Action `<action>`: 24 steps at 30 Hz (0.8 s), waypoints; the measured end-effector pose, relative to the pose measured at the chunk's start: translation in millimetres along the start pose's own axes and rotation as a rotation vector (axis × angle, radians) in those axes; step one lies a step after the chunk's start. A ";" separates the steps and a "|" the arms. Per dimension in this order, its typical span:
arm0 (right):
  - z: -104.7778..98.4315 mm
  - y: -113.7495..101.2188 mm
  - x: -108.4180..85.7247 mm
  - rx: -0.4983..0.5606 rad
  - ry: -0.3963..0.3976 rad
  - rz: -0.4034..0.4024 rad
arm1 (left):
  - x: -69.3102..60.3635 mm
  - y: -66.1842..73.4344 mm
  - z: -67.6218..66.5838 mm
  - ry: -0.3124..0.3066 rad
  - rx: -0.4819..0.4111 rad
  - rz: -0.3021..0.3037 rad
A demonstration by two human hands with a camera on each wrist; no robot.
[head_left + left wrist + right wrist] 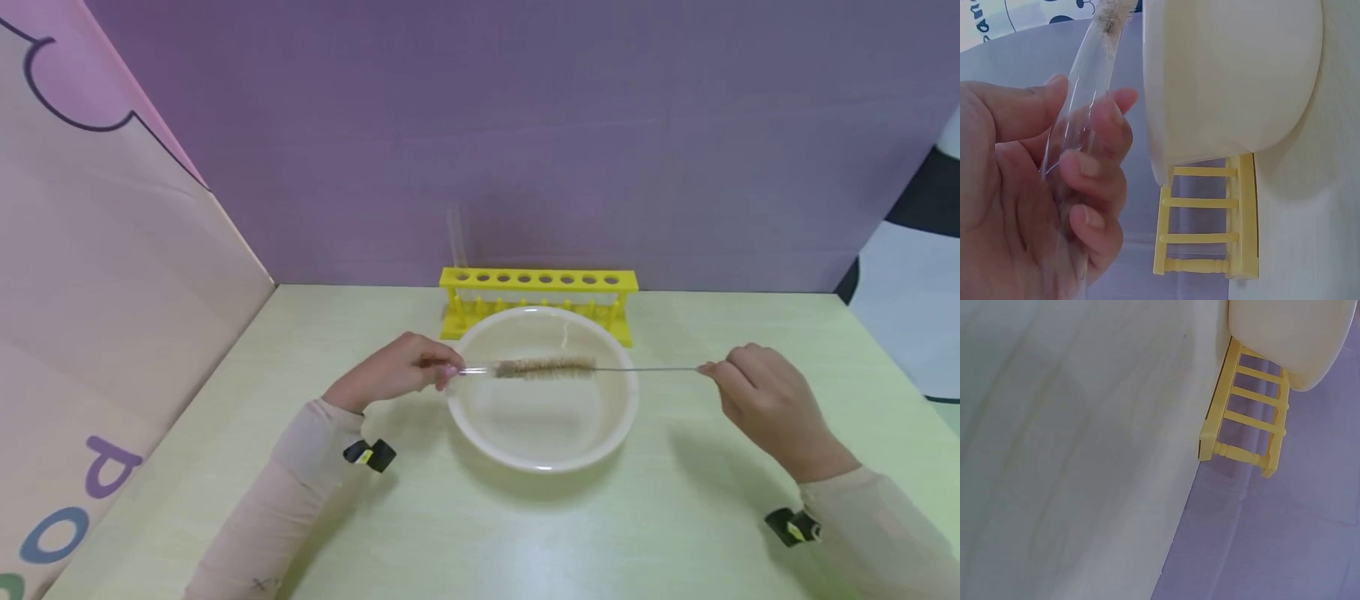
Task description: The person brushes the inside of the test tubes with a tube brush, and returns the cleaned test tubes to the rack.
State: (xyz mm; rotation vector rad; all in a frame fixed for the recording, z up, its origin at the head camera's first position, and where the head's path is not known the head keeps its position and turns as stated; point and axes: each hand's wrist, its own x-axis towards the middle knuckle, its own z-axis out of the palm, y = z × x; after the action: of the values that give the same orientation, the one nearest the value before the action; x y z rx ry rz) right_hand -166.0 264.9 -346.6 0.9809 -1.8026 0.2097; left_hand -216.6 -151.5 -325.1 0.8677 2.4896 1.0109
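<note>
My left hand (405, 367) grips a clear test tube (1088, 81), its fingers and thumb wrapped round the glass in the left wrist view. A test tube brush (547, 367) with pale tan bristles lies level in line with the tube. Part of the bristles sits at the tube's mouth end, while the rest shows outside it. My right hand (772, 404) pinches the end of the brush's thin wire handle. Tube and brush stretch across above a white basin (543, 465). The right wrist view shows neither the right hand nor the brush.
Behind the basin stands a yellow test tube rack (538, 279). One clear tube (456, 237) rises from the rack's left end. A purple backdrop (525, 142) closes off the far table edge, and a printed panel (112, 275) borders the left.
</note>
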 end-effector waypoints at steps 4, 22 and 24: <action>0.2 -0.7 1.5 0.005 0.012 -0.005 | -0.3 -1.5 1.2 -0.001 -0.025 -0.014; -2.9 1.4 -1.1 0.045 0.090 -0.004 | -1.6 -3.6 1.1 -0.006 -0.063 -0.004; -3.4 2.0 -1.9 0.042 0.091 -0.003 | -2.1 -4.2 1.0 -0.009 -0.068 -0.003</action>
State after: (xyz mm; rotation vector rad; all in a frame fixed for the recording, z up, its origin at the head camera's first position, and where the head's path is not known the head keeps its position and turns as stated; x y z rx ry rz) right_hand -164.7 269.1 -346.1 0.9886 -1.7198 0.2869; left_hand -216.3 -154.7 -328.6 0.8463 2.4330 1.0815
